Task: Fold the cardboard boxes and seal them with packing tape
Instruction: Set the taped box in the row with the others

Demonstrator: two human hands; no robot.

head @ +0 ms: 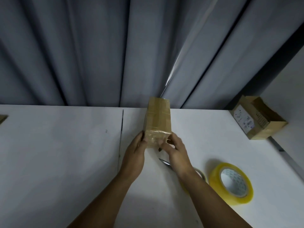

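A small brown cardboard box (157, 119), wrapped in clear tape, lies lengthwise on the white table (65, 145), its near end towards me. My left hand (135, 151) holds the near left side, thumb on the end face. My right hand (174, 148) grips the near right corner with curled fingers. A yellow roll of packing tape (231, 183) lies flat to the right of my right forearm. A second, smaller roll (201, 174) is mostly hidden under that forearm.
Scissors (165, 162) lie under my right wrist, only the blades showing. An open cardboard box (258, 117) with flat cardboard pieces inside sits at the far right by the wall. Grey curtains hang behind the table. A seam runs down the table's middle.
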